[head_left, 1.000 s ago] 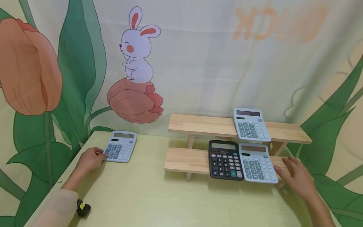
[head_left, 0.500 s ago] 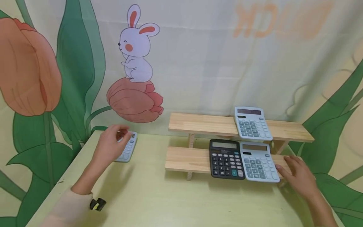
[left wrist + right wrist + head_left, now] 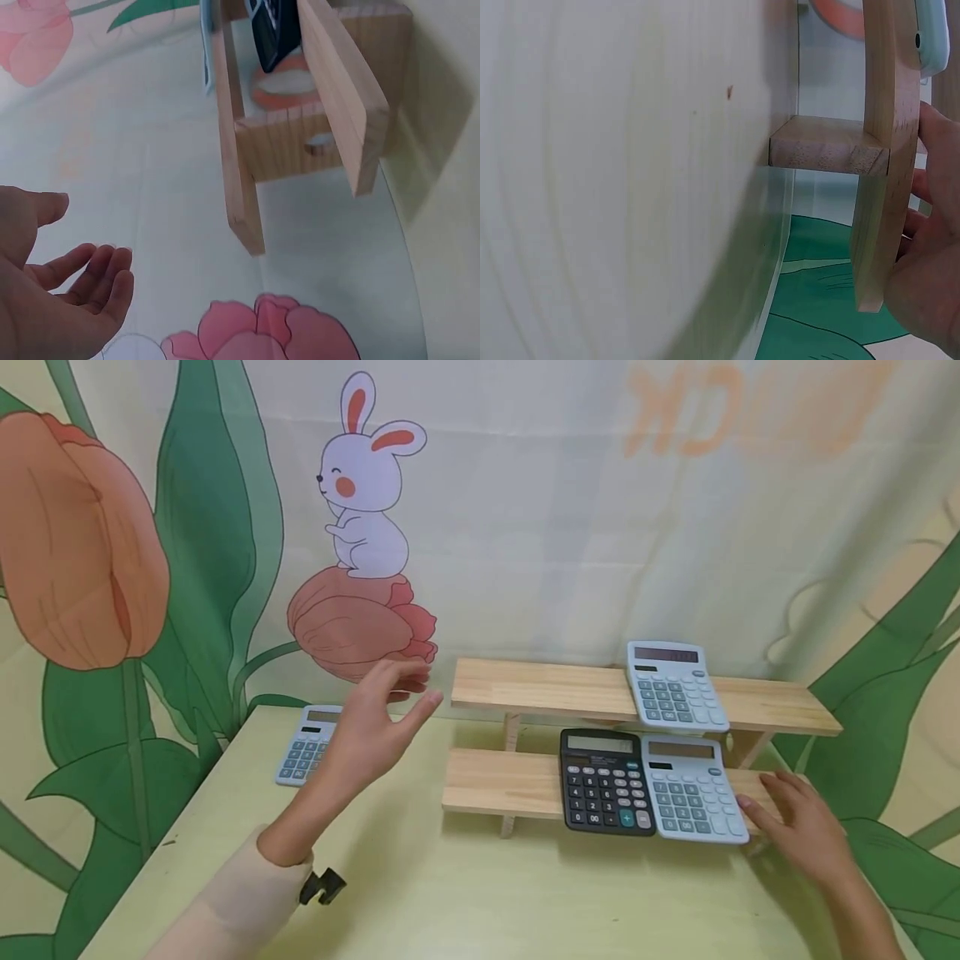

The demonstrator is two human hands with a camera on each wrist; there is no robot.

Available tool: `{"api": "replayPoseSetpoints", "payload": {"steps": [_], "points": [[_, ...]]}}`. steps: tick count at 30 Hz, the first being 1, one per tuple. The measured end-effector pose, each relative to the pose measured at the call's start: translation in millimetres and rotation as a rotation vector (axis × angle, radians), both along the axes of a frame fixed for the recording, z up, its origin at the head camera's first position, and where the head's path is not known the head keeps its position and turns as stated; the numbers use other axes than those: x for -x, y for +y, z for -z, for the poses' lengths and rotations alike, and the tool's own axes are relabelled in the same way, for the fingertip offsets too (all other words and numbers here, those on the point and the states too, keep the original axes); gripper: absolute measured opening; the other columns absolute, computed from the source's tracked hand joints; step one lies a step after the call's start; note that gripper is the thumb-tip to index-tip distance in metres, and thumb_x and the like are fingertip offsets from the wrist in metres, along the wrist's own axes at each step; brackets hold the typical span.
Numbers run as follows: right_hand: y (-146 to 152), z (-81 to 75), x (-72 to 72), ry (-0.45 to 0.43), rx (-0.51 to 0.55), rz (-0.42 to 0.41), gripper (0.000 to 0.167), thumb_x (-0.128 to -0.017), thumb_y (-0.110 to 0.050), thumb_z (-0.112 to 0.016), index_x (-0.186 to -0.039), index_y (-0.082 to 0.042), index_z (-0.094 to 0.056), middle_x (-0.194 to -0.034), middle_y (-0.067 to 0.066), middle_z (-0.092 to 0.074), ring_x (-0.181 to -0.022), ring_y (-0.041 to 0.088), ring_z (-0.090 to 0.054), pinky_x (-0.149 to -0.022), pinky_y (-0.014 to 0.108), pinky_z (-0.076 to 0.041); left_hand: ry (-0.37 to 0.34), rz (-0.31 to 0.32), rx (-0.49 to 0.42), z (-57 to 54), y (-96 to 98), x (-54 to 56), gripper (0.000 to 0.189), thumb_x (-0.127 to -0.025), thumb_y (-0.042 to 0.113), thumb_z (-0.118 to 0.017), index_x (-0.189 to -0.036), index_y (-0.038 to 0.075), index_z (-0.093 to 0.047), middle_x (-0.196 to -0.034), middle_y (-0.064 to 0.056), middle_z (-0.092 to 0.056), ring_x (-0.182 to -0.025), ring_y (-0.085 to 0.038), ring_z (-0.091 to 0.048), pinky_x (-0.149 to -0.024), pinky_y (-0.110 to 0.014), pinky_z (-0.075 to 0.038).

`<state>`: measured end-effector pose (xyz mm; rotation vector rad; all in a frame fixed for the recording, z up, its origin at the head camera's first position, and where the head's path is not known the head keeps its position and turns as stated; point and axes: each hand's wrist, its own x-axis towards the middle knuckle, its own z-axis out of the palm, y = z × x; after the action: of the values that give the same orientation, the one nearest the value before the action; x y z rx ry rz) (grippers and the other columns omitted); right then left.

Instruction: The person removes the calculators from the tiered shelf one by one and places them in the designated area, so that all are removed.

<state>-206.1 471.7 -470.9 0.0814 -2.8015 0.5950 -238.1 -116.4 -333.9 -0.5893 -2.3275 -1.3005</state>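
Left grip has swung rightward, empty; the table calculator points display-first, long axis toward the backdrop.

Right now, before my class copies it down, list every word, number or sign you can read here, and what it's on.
"7 8 9": black calculator, top number row
"4 5 6": same, next row
"1 2 3": same, row below
"0 00": same, bottom row
"+": its green key
Blue calculators: too small to read surely
Screens: too faint
Orange letters on the curtain: too blurred
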Motion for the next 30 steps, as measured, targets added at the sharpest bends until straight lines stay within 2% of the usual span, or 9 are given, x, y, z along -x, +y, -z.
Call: {"api": "replayPoseSetpoints", "payload": {"steps": [4, 10, 14, 23, 30], "points": [[0, -3.3, -0.7, -0.005, 0.005, -0.008, 0.072, -0.108, -0.041, -0.06, -0.147, 0.017, -0.045, -0.155, 0.047, -0.031, -0.143, 0.069, -0.023, -0.104, 0.087, -0.024, 0.024, 0.058, -0.056, -0.3, 20.7, -0.7, 0.041, -0.1, 0.023, -0.078, -0.135, 0.005, -0.066, -0.127, -0.007, -0.066, -0.116, -0.021, -0.066, -0.105, -0.04, -0.056], [-1, -0.7, -0.1, -0.001, 0.003, -0.009, 0.071, -0.108, -0.041, -0.061, -0.146, 0.017, -0.046, -0.154, 0.047, -0.032, -0.143, 0.069, -0.024, -0.103, 0.086, -0.025, -0.016, 0.145, -0.127, 4.5, 57.0, 3.5, 0.046, -0.099, 0.023, -0.079, -0.139, 0.004, -0.064, -0.129, -0.006, -0.065, -0.12, -0.019, -0.065, -0.107, -0.033, -0.054], [-1, 0.4, -0.8, 0.012, 0.007, -0.013, 0.071, -0.107, -0.041, -0.061, -0.146, 0.017, -0.047, -0.154, 0.047, -0.032, -0.143, 0.069, -0.024, -0.104, 0.087, -0.025, -0.045, 0.166, -0.177, 9.2, 78.7, 9.9, 0.05, -0.099, 0.026, -0.079, -0.142, 0.006, -0.063, -0.132, -0.004, -0.064, -0.124, -0.017, -0.063, -0.109, -0.029, -0.051], [-2, 1.4, -0.3, 0.008, 0.005, -0.006, 0.071, -0.107, -0.042, -0.062, -0.147, 0.016, -0.047, -0.154, 0.046, -0.033, -0.144, 0.069, -0.024, -0.103, 0.087, -0.025, -0.172, 0.237, -0.3, 27.7, 119.4, 19.0, 0.05, -0.101, 0.031, -0.076, -0.143, 0.007, -0.063, -0.133, -0.004, -0.067, -0.125, -0.018, -0.063, -0.11, -0.028, -0.051], [-1, 1.7, -0.1, 0.004, 0.006, -0.001, 0.071, -0.107, -0.042, -0.061, -0.146, 0.016, -0.047, -0.155, 0.046, -0.032, -0.144, 0.069, -0.023, -0.103, 0.087, -0.024, -0.303, 0.322, -0.39, 41.3, 155.0, 18.7, 0.056, -0.101, 0.029, -0.077, -0.146, 0.002, -0.06, -0.137, -0.012, -0.067, -0.124, -0.019, -0.066, -0.104, -0.023, -0.053]]}}
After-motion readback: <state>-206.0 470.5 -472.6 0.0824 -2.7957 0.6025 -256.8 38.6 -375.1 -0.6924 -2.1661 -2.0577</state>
